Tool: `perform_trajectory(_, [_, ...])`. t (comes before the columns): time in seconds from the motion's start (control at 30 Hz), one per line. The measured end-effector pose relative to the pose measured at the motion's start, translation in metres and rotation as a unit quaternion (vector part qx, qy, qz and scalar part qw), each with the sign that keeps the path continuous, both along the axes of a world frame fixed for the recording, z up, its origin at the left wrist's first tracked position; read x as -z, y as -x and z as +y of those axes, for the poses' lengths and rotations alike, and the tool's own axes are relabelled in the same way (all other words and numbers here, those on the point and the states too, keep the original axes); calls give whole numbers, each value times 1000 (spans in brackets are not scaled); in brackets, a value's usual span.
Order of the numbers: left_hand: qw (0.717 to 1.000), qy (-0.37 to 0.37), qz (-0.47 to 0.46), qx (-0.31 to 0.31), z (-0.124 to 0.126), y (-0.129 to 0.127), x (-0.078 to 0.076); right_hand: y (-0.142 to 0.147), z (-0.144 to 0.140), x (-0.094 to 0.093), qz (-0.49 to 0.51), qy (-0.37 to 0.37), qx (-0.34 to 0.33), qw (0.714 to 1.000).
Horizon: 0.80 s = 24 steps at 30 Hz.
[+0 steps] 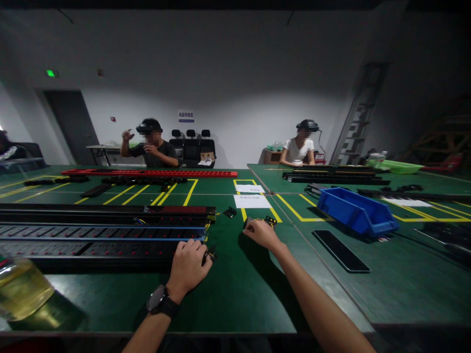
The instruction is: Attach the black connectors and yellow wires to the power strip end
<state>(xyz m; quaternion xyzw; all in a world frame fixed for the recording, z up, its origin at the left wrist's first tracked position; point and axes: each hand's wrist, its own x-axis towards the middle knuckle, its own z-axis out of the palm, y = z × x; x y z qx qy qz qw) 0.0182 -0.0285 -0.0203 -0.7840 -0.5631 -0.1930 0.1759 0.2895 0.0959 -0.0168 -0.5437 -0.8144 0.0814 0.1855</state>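
Observation:
My left hand (188,267), with a watch (162,300) on its wrist, is curled at the right end of a long black slotted rail (121,249). Its fingers close around a small black part (210,255) at that end. To the right, my right hand (262,233) is held with thumb and fingers pinched together; a dark bit shows by the fingertips, too unclear to name. Just behind it lies a black piece with yellow marks (271,221). Between the hands and farther back rests a small black bracket (230,212) on the green table (228,299).
A blue bin (356,211) and a phone (340,250) lie at right. A bottle of yellow liquid (25,289) stands front left. Paper labels (252,201), a red rail (150,173) and black rails (334,175) are farther back. Two people with headsets sit across the table.

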Motion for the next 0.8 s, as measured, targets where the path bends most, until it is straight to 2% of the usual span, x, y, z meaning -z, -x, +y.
perform_trajectory(0.1, [1000, 1, -1, 0, 0, 0, 1, 1, -1, 0, -7, 0, 17, 1000])
perform_trajectory(0.27, [1000, -3, -2, 0, 1, 1, 2, 1, 3, 3, 8, 4, 2, 1000])
perform_trajectory(0.4, [1000, -6, -1, 1, 1, 1, 2, 0, 6, 4, 15, -4, -24, 1000])
perform_trajectory(0.6, [1000, -1, -2, 2, 2, 1, 2, 1, 6, 6, -14, 32, -81, 996])
perform_trajectory(0.8, [1000, 3, -7, 1, 1, 0, 2, 2, 12, 15, 11, -16, -63, 998])
